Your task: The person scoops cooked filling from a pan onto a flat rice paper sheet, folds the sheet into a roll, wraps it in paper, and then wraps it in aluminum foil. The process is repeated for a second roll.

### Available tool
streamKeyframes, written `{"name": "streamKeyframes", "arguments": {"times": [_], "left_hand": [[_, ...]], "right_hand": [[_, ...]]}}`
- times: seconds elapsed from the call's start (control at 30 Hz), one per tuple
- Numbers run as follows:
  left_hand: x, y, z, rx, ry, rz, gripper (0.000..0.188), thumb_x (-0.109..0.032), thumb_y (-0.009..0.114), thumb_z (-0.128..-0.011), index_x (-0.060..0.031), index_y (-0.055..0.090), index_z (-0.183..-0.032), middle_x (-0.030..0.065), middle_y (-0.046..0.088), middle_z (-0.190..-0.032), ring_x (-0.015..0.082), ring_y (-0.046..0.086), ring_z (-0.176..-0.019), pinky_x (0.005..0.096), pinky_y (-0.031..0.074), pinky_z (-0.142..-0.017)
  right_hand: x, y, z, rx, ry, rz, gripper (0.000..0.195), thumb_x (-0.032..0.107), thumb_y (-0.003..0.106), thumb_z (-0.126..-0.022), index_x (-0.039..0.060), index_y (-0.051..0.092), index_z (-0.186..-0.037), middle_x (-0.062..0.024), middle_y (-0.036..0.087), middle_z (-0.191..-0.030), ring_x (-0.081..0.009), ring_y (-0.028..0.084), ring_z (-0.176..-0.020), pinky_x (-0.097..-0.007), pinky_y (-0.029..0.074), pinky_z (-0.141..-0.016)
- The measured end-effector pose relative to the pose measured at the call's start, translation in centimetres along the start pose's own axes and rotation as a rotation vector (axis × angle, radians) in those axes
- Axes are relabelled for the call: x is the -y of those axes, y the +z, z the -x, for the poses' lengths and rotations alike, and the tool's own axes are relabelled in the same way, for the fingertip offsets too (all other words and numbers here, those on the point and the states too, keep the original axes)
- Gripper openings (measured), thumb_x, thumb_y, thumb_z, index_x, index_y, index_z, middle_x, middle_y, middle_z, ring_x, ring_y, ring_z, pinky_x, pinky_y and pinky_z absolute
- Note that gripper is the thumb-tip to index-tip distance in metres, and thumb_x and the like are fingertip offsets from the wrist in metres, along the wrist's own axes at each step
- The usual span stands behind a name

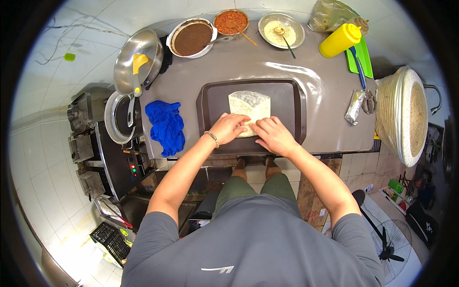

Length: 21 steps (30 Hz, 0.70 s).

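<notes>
A thin pale flatbread (265, 107) lies on the dark rectangular tray (211, 107) in front of me. Its two sides are folded in so their edges meet in a V, and a more translucent layer shows at the far end. My left hand (227, 129), with a beaded bracelet at the wrist, holds the bread's near left part with curled fingers. From the other side, my right hand (274, 134) grips the near right part, its fingertips close to those of the left. Whatever is inside the fold is hidden.
Along the back stand a pot of brown sauce (193, 38), a bowl of red chopped food (229, 23), a metal bowl (302, 34) and a yellow squeeze bottle (339, 41). A blue cloth (165, 125) lies left. Right are a foil-wrapped item (355, 107) and a large woven basket (391, 114).
</notes>
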<state>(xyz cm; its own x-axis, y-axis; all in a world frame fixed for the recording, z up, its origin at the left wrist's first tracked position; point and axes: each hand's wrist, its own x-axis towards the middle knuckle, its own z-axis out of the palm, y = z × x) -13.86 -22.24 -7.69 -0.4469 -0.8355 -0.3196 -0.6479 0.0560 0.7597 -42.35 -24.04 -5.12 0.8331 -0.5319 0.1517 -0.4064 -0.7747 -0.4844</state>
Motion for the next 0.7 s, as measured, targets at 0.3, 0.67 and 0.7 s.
{"name": "streamKeyframes", "arguments": {"times": [0.3,0.67,0.7], "left_hand": [[-0.9,0.9,1.6,-0.257,0.354,-0.28,0.047,-0.023,0.093,-0.091,-0.0073,0.076,-0.132,0.0112,0.07,-0.131,0.0345,0.068,-0.122,0.049,0.055,-0.107],[-0.3,-2.1,-1.6,-0.127,0.076,-0.211,0.043,-0.027,0.083,-0.101,-0.01,0.081,-0.14,0.0077,0.076,-0.124,0.0309,0.063,-0.13,0.0467,0.046,-0.117],[-0.7,-2.5,-1.7,-0.12,0.052,-0.219,0.044,-0.027,0.083,-0.101,-0.0102,0.08,-0.141,0.0077,0.076,-0.124,0.031,0.062,-0.13,0.0471,0.045,-0.117]], "right_hand": [[-2.8,1.9,-0.6,0.026,0.116,-0.107,0.062,0.02,0.087,-0.092,0.0034,0.069,-0.149,-0.0119,0.067,-0.134,-0.033,0.064,-0.128,-0.0487,0.05,-0.113],[-3.7,1.1,-1.2,-0.071,0.047,0.064,0.051,0.023,0.088,-0.094,0.0077,0.071,-0.139,-0.0086,0.066,-0.131,-0.0314,0.062,-0.128,-0.0525,0.047,-0.115],[-4.1,1.2,-1.4,-0.079,0.061,0.043,0.049,0.022,0.088,-0.094,0.0084,0.072,-0.138,-0.0078,0.066,-0.13,-0.031,0.062,-0.128,-0.0528,0.047,-0.115]]}}
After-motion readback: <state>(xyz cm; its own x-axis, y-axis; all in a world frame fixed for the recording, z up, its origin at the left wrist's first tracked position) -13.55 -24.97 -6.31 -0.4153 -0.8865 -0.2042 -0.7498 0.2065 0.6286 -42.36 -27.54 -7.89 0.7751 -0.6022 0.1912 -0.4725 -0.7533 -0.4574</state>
